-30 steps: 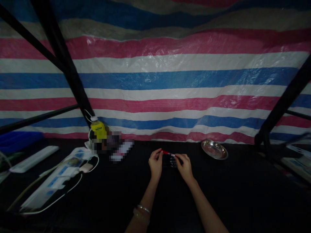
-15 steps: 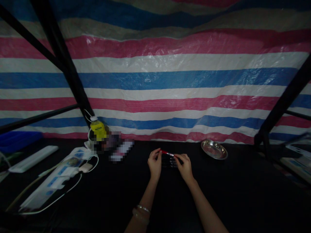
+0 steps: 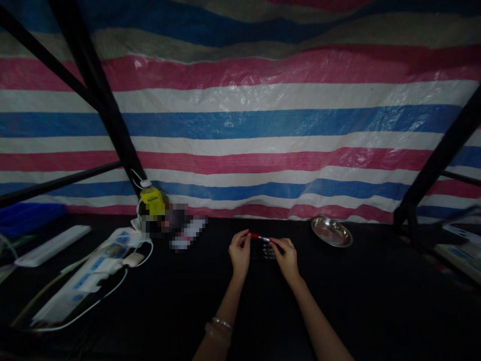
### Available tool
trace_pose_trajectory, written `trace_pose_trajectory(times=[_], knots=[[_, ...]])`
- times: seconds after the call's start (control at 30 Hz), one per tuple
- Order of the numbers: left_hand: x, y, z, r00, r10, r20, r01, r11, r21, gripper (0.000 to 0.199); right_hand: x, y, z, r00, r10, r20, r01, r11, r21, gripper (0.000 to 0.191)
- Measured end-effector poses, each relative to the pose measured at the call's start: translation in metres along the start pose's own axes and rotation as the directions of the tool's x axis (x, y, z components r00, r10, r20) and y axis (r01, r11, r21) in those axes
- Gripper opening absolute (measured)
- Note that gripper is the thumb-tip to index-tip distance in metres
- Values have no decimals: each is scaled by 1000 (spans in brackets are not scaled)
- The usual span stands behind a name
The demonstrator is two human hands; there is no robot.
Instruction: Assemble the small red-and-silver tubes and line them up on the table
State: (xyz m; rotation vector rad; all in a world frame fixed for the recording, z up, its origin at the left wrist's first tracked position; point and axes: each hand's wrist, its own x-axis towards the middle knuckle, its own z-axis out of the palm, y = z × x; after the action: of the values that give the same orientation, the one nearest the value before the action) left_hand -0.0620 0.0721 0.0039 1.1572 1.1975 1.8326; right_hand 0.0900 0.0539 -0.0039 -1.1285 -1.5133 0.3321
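A slim red pen-like item [image 3: 259, 236] with a silvery section toward its right is held level between both hands. My left hand [image 3: 239, 250] pinches its left end, and my right hand [image 3: 286, 254] pinches the right end. Just below it, several dark, shiny slender items [image 3: 267, 250] lie side by side on the black table [image 3: 270, 311], partly hidden by the hands. What they are is too dark to tell.
A round metal dish [image 3: 331, 232] sits at the back right. On the left are a white power strip [image 3: 86, 276] with cables, a yellow bottle [image 3: 153, 200], a white bar [image 3: 54, 245] and a blue tray [image 3: 30, 218]. Striped sheeting [image 3: 263, 125] hangs behind, between black frame bars.
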Motion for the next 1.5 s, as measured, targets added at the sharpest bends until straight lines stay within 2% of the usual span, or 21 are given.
trace_pose_trajectory(times=[0.13, 0.27, 0.37, 0.43, 0.5, 0.6, 0.7, 0.87, 1.03, 1.2, 1.37, 1.5], knots=[[0, 3, 0, 994, -104, 40, 107, 992, -67, 31, 0, -3, 2, 993, 86, -77, -78, 992, 101, 24], [0, 4, 3, 971, -201, 130, 216, 970, -112, 29, -1, -9, 4, 957, 217, -191, -160, 948, 275, 27], [-1, 2, 6, 945, -256, 204, 285, 950, -127, 27, -1, -12, 3, 932, 263, -250, -161, 918, 363, 25], [-2, 1, 8, 923, -292, 249, 332, 933, -139, 27, -2, -15, 1, 933, 224, -282, -125, 936, 330, 25], [-3, 1, 9, 903, -327, 278, 381, 909, -168, 29, -2, -16, 0, 945, 144, -295, -76, 970, 229, 26], [-4, 3, 9, 872, -394, 291, 467, 848, -250, 34, -3, -19, -2, 959, 15, -284, 12, 996, 91, 27], [-3, 5, 9, 835, -459, 303, 542, 780, -314, 36, -3, -20, -1, 954, -80, -290, 97, 994, 46, 25], [-2, 6, 9, 798, -511, 321, 600, 724, -340, 31, -4, -23, 0, 935, -140, -326, 147, 989, -5, 21], [-2, 3, 9, 807, -506, 304, 588, 733, -342, 30, -5, -26, 1, 930, -154, -334, 160, 987, -8, 16], [0, 1, 8, 823, -494, 281, 567, 743, -356, 31, -4, -21, 2, 952, -55, -303, 67, 997, 28, 16], [2, -2, 4, 896, -412, 165, 443, 845, -301, 34, 2, -12, 1, 977, 86, -195, -74, 995, 64, 19], [3, -5, 1, 945, -312, 100, 326, 924, -198, 35, 5, -3, 2, 986, 119, -119, -107, 989, 103, 21]])
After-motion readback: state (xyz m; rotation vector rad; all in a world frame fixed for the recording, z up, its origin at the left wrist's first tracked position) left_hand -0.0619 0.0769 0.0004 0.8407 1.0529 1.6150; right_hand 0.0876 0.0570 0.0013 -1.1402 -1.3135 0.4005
